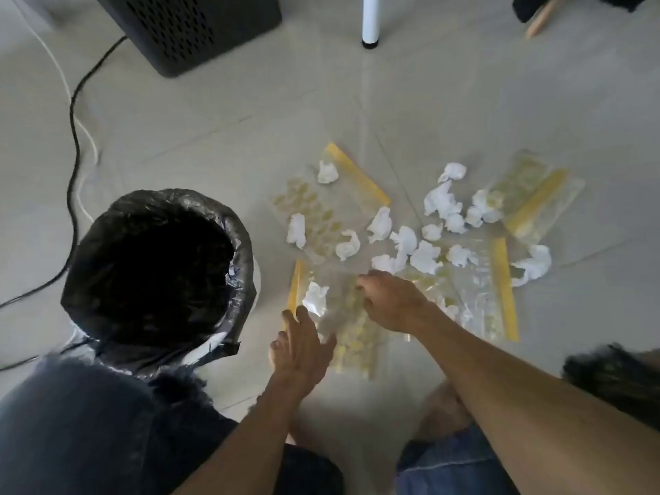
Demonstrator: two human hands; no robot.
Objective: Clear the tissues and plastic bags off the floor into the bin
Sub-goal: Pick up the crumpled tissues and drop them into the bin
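A bin (157,269) lined with a black bag stands on the floor at my left. Several crumpled white tissues (441,201) and clear zip bags with yellow strips (357,173) lie scattered on the tiles to its right. The nearest zip bag (351,337) lies just in front of me with one tissue (315,297) on it. My left hand (301,346) rests on that bag's near left edge, fingers apart. My right hand (391,301) presses its curled fingers on the bag's upper part; whether it grips the plastic is unclear.
A dark perforated box (185,26) stands at the back left, with a black cable (73,144) and a white cable running past the bin. A white furniture leg (370,19) and a wooden chair leg (541,17) stand at the back. My knees are below.
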